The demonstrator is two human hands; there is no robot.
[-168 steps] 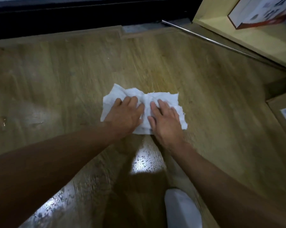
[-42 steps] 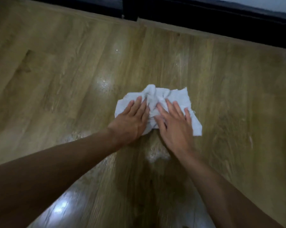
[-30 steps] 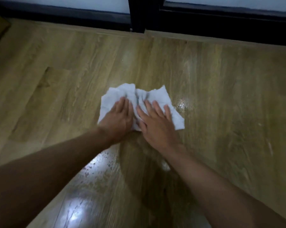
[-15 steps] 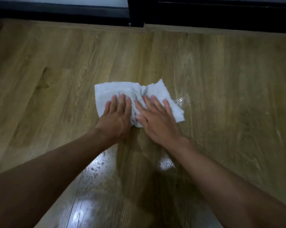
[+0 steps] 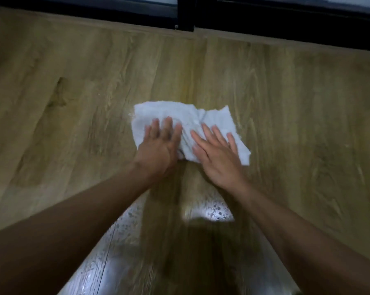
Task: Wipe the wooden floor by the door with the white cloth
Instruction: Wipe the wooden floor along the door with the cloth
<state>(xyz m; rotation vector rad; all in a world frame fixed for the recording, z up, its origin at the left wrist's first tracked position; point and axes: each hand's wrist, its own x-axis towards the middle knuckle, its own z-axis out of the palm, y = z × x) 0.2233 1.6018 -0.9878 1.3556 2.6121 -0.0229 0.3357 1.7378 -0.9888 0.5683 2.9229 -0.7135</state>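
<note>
The white cloth [image 5: 173, 112] lies crumpled but spread on the wooden floor [image 5: 73, 81], a short way in front of the dark door frame [image 5: 286, 24]. My left hand [image 5: 160, 145] presses flat on the cloth's left half, fingers slightly apart. Beside it, my right hand [image 5: 217, 154] presses flat on the right half with its fingers spread. Both palms hold the cloth down against the boards. The two hands nearly touch at the cloth's middle fold.
A black vertical door post [image 5: 185, 11] meets the floor straight ahead. Wet, shiny patches with droplets [image 5: 209, 211] glint on the boards between my forearms and near the bottom edge. Wood floor stretches to the left and right.
Both hands slid the cloth leftward, then a little back to the right. The glinting wet spot that sat beside the cloth's right corner no longer shows.
</note>
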